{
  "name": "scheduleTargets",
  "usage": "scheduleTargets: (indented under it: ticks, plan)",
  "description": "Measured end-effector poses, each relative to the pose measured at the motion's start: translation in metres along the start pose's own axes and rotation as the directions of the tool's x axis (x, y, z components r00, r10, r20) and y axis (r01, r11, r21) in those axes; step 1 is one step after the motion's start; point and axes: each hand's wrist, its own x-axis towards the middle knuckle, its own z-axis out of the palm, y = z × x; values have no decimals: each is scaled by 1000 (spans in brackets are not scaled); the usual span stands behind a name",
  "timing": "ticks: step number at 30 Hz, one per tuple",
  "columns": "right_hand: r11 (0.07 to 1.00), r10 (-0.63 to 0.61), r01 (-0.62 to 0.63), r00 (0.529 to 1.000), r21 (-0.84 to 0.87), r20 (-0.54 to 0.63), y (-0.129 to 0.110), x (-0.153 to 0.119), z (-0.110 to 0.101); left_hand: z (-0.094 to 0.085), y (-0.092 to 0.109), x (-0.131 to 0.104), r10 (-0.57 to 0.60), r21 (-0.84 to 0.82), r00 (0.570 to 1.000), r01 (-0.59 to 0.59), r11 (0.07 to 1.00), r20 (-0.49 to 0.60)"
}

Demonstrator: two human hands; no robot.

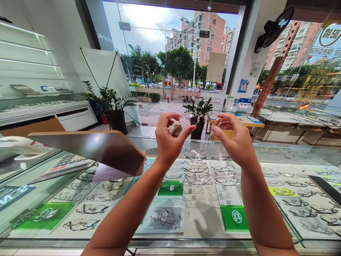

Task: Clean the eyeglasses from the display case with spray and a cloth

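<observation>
A pair of thin-rimmed eyeglasses (190, 118) is held up in front of me, above a glass display counter. My left hand (168, 139) is closed on one side of the frame, its fingers at the rim of the left lens. A crumpled whitish cloth (174, 128) is tucked in the same palm. At the other side, my right hand (236, 141) pinches the frame near the right lens with thumb and fingers. Below both forearms, rows of spectacle frames (196, 167) lie under the counter glass.
A brown-topped board or mirror (93, 147) tilts over the counter at left, beside a white device (22, 147). A dark phone-like slab (326, 188) lies at the right. Potted plants (117, 119) and a large shop window stand beyond the counter.
</observation>
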Motion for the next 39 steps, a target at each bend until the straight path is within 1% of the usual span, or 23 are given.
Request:
scheduleTargets:
  ticks: [7, 11, 14, 22, 29, 36, 39]
  plan:
    - [998, -35, 32, 998, -55, -53, -5, -2, 0, 0, -5, 3, 7, 24, 1000, -8, 1000, 18]
    - [995, -48, 42, 997, -91, -61, -10, -3, -1, -3, -7, 6, 13, 20, 999, -13, 1000, 39]
    - [995, -47, 42, 997, -90, -57, -11, -4, -1, -4, -7, 7, 29, 22, 999, -30, 999, 33]
    - [998, -11, 9, 1000, -70, -19, -5, -3, 1, -3, -1, 4, 136, 92, 991, -136, 987, -1]
    - [997, 30, -29, 999, -75, 14, -5, -3, 1, -3, 7, 2, 272, 159, 962, -265, 951, -21]
    - [998, 14, -14, 1000, -68, 1, -2, -2, 1, -2, 6, 1, 260, 176, 965, -252, 952, -21]
    - [995, -54, 49, 997, -83, -54, 0, -1, 4, -2, 2, 2, 295, 195, 955, -286, 938, -17]
